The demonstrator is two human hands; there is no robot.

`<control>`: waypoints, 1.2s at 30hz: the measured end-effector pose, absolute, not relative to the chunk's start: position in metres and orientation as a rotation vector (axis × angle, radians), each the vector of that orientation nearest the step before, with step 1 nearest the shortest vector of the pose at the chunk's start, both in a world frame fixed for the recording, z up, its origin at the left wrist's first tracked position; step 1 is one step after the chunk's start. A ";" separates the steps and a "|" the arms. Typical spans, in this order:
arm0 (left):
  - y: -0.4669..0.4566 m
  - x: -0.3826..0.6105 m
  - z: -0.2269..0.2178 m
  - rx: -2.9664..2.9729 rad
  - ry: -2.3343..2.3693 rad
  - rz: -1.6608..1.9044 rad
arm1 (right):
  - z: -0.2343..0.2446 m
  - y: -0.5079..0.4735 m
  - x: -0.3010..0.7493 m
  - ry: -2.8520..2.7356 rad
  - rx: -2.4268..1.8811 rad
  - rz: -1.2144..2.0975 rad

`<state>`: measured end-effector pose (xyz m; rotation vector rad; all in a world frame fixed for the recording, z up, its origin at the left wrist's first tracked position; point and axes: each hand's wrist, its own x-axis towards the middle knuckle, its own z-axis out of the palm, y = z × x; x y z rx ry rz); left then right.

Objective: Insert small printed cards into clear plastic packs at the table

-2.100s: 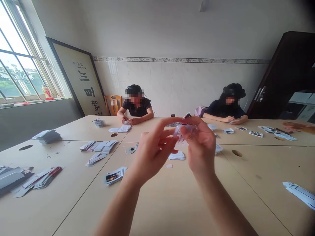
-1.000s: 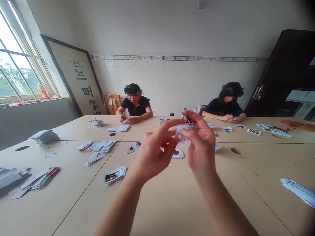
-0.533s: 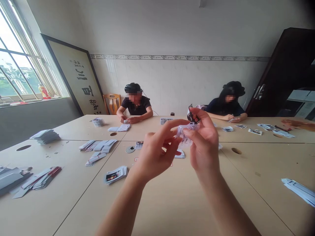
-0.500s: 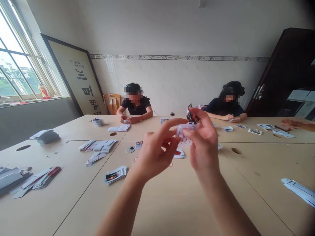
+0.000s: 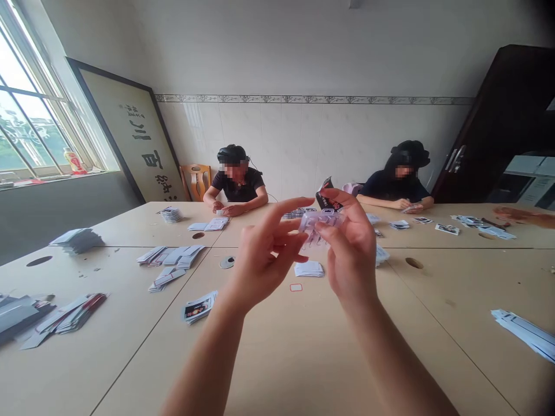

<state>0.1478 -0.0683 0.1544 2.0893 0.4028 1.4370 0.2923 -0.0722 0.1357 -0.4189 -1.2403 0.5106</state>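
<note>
Raised over the table, a small clear plastic case (image 5: 318, 226) with tiny hook-like shapes inside is between my two hands. My right hand (image 5: 353, 248) grips its right side, thumb pressed on the front. Under that hand's index finger, a black printed card (image 5: 327, 195) stands up behind the case. My left hand (image 5: 271, 254) has its fingers closed around the case's left edge, with the index finger arched over the top. Beneath the case lies a stack of white cards (image 5: 309, 269), and a small red-bordered label (image 5: 296, 288) is on the tabletop.
Black-and-white printed packets (image 5: 199, 307) lie left of my forearm. Stacks of white cards (image 5: 171, 260) and folded papers (image 5: 73, 315) spread farther left. A paper strip bundle (image 5: 522, 332) is at the right. Two people (image 5: 236, 185) sit across the table (image 5: 277, 358); another person's hand (image 5: 520, 215) reaches in.
My hands and the case have shifted slightly left in the view. The case looks more level, and the white stack beneath it shows more fully.
</note>
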 end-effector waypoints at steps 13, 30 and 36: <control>-0.085 0.149 0.157 2.300 0.571 1.604 | 0.134 -0.067 0.291 -1.139 -0.546 -0.571; -0.104 0.142 0.159 2.427 0.620 1.600 | 0.131 -0.072 0.292 -1.150 -0.457 -0.541; -0.106 0.142 0.159 2.425 0.582 1.579 | 0.129 -0.070 0.297 -1.194 -0.497 -0.603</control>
